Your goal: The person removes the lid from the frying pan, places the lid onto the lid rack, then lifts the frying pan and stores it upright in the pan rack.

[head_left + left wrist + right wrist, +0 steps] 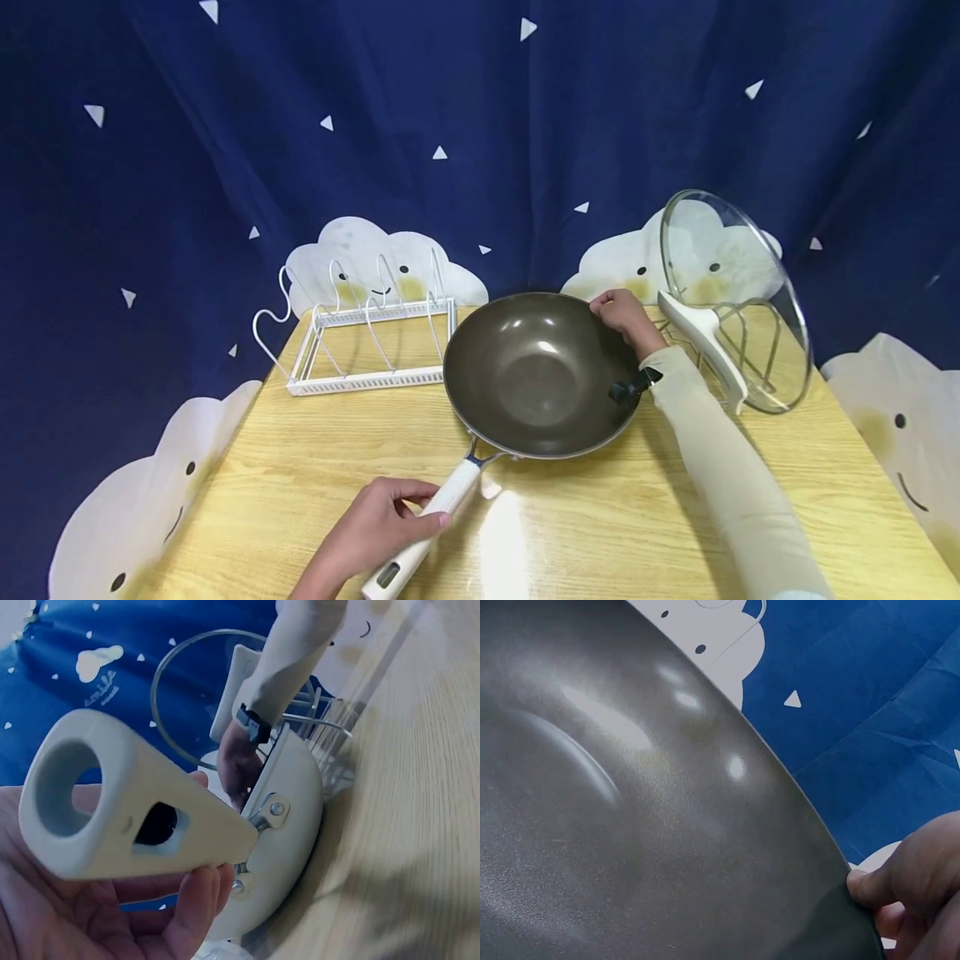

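Observation:
A wok (536, 383) with a dark inside and a pale outside is at the middle of the table, its white handle (442, 508) pointing to the near left. My left hand (378, 525) pinches that handle between thumb and fingers; the left wrist view shows the handle's hollow end close up. At the far right rim, my right hand (624, 318) grips the wok's edge. The thumb (870, 885) lies on the inner side of the rim in the right wrist view, and the other fingers are partly hidden behind it.
Left of the wok stands a white wire rack (367, 383) with several upright loops. On the right, a glass lid (795, 333) with a white handle leans upright in a metal wire rack (757, 350). Behind the wooden table (300, 467) hangs a dark blue curtain (450, 100).

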